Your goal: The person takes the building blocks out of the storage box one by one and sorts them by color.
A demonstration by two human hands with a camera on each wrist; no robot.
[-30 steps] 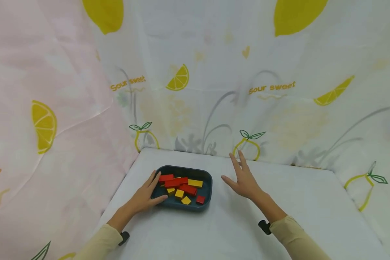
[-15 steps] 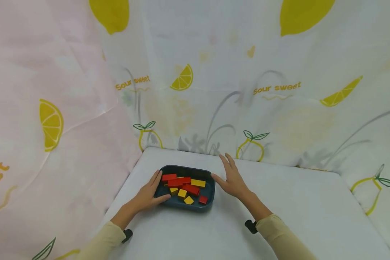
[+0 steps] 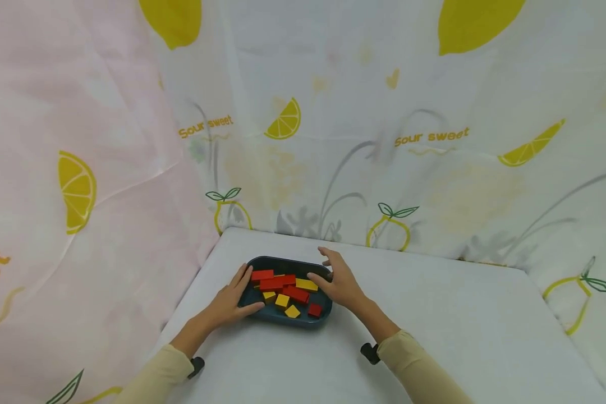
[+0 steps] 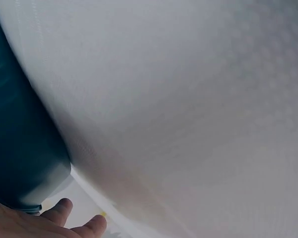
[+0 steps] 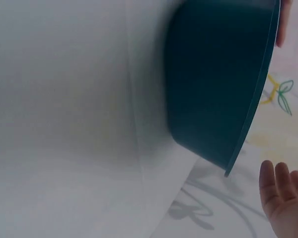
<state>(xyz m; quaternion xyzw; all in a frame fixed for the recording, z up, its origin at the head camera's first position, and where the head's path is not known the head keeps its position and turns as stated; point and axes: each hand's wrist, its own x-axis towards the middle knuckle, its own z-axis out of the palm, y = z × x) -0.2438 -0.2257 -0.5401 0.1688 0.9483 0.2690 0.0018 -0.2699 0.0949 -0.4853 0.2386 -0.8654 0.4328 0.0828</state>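
A dark teal tray holds red blocks and yellow blocks. At its left end rests my left hand, thumb spread over the front-left rim, fingers extended along the far-left side. My right hand hovers at the right end, thumb over the rim, fingers loosely bent, holding nothing. The left wrist view has my left hand beside the outer wall of the tray. In the right wrist view my right hand is apart from the tray.
A white-covered table extends to the right and in front of the tray. Behind it hangs a pale curtain printed with lemons and lettering; a pinkish curtain stands along the left side.
My right hand has moved left from beside the tray to over its right end, its fingers bending more. My left hand stays at the tray; the view has shifted slightly.
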